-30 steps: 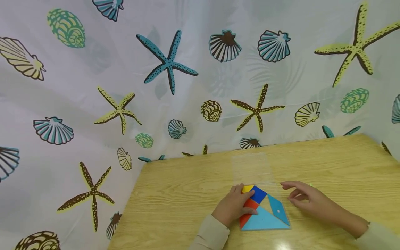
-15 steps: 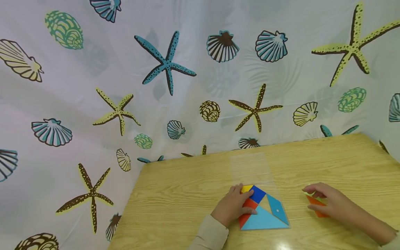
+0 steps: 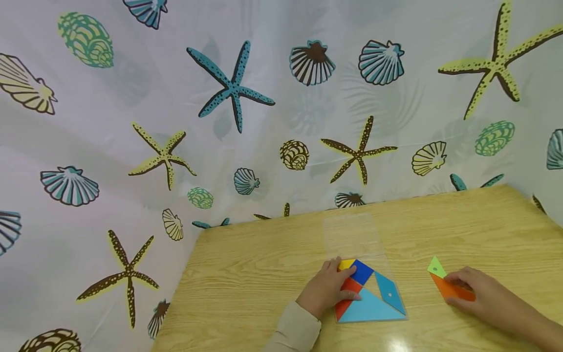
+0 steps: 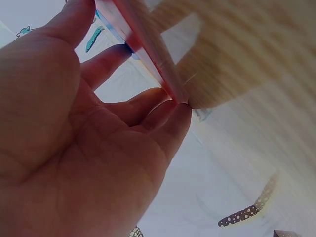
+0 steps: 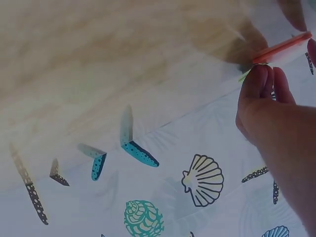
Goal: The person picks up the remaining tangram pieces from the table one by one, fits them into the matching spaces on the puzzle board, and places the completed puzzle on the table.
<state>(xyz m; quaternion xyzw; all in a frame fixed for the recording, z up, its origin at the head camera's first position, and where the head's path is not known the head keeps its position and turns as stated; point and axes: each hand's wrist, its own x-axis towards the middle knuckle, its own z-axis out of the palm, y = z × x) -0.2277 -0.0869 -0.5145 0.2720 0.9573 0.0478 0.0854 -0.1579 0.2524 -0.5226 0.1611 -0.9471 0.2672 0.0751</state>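
Note:
A shallow clear tangram tray [image 3: 371, 321] holds a yellow piece [image 3: 346, 263], a dark blue square [image 3: 363, 272], a red piece [image 3: 342, 311], a large light blue triangle [image 3: 374, 310] and a blue parallelogram [image 3: 389, 293]. My left hand [image 3: 320, 292] grips the tray's left side. Its thumb and a finger press on pieces, while other fingers bend against the edge in the left wrist view. To the right, my right hand [image 3: 486, 299] pinches an orange triangle [image 3: 447, 288] between thumb and fingers at the table. A small green triangle [image 3: 436, 268] lies touching its far end.
Behind the tray lies a transparent flap [image 3: 352, 235] on the wooden table [image 3: 259, 264]. A white curtain [image 3: 268, 44] printed with shells and starfish hangs along the back and left edges of the table.
My right hand has moved right, away from the tray, and down onto the orange triangle, which it now pinches. The green triangle shows fully now. My left hand stays on the tray.

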